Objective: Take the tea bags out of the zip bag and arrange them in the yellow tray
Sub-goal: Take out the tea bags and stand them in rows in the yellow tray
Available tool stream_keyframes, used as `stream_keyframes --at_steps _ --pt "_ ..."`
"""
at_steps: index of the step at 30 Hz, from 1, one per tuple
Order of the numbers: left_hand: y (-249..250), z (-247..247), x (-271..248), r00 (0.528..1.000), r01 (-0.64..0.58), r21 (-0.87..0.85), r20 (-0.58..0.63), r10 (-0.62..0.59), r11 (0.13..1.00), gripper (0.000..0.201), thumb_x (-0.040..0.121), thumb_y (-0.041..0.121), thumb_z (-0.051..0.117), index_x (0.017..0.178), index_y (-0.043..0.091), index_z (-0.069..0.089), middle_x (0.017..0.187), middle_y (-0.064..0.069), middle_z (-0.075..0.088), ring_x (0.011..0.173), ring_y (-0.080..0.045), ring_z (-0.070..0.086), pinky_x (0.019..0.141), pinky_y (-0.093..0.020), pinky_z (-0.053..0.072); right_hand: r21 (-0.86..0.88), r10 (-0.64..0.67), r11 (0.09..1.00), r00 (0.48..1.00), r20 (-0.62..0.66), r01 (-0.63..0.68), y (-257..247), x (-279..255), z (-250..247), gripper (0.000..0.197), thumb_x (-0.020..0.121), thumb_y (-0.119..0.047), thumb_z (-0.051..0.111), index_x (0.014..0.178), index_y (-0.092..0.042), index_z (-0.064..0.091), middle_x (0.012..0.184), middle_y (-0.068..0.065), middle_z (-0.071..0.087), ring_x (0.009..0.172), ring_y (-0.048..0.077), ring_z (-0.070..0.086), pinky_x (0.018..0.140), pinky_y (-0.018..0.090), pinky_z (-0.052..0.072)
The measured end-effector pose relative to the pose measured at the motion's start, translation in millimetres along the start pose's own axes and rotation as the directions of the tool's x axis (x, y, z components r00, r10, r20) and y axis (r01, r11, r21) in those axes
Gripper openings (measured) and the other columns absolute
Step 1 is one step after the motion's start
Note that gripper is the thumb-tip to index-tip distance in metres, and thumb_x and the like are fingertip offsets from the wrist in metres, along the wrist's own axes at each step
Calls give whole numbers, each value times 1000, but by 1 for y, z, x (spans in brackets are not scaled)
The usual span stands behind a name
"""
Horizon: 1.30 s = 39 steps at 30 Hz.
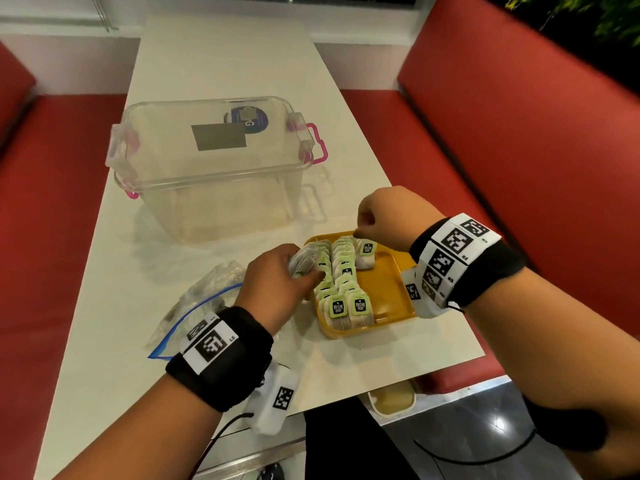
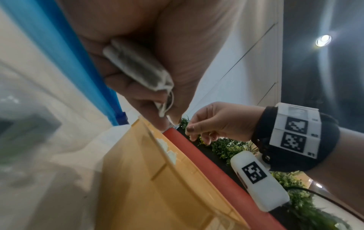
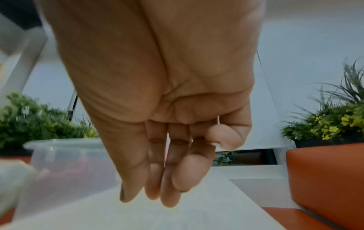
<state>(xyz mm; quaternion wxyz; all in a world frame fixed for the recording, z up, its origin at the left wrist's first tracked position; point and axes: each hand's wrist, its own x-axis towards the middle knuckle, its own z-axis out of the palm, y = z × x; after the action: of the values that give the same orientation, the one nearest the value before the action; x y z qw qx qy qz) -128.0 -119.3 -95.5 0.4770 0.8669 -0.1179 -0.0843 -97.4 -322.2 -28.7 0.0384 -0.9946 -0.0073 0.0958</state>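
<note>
Over the yellow tray [image 1: 391, 289], two tea-bag rows [image 1: 341, 278] filled, my left hand [image 1: 273, 285] grips a few spare bags [image 1: 302, 263], right hand [image 1: 384, 216] pinches one string, right half free.

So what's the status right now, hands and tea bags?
Left hand grips spare tea bags. Right hand pinches a thread at the yellow tray; two rows filled, third begun. Zip bag lies alongside. Nothing blocking.

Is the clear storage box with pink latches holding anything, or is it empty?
Empty, as far as the head view shows: through the clear storage box only bare table shows.
</note>
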Motion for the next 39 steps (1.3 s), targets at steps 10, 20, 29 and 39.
stream_keyframes --at_steps 10,20,29,39 --pt "16 1 -9 997 41 -237 76 -24 971 22 82 30 72 89 17 57 75 -11 68 47 -11 56 42 -26 38 406 -229 896 971 71 182 -34 -27 -17 17 90 -26 63 103 -18 69 86 -5 69 70 5 60 63 17 46" --pt "19 -4 -20 991 67 -317 133 -26 946 28 86 27 71 102 14 52 85 -16 67 35 -5 50 36 -22 36 551 -186 829 977 108 97 -22 -35 -21 5 92 -13 59 96 -14 62 77 -2 70 71 11 71 60 21 53" --pt "2 -5 -18 987 122 -428 144 -66 895 19 95 33 56 114 35 54 97 -3 72 74 -29 71 36 -24 40 464 -178 871 984 0 158 -11 -39 -35 6 85 -15 69 88 -19 71 74 -3 73 65 5 68 68 24 55" --pt "1 -6 -6 959 237 -585 268 -92 776 35 98 38 48 98 8 66 67 -11 67 51 -19 58 49 -24 35 571 -291 785 957 -5 242 -22 -43 -49 17 83 -7 63 91 -16 75 84 -3 75 80 7 71 80 26 57"
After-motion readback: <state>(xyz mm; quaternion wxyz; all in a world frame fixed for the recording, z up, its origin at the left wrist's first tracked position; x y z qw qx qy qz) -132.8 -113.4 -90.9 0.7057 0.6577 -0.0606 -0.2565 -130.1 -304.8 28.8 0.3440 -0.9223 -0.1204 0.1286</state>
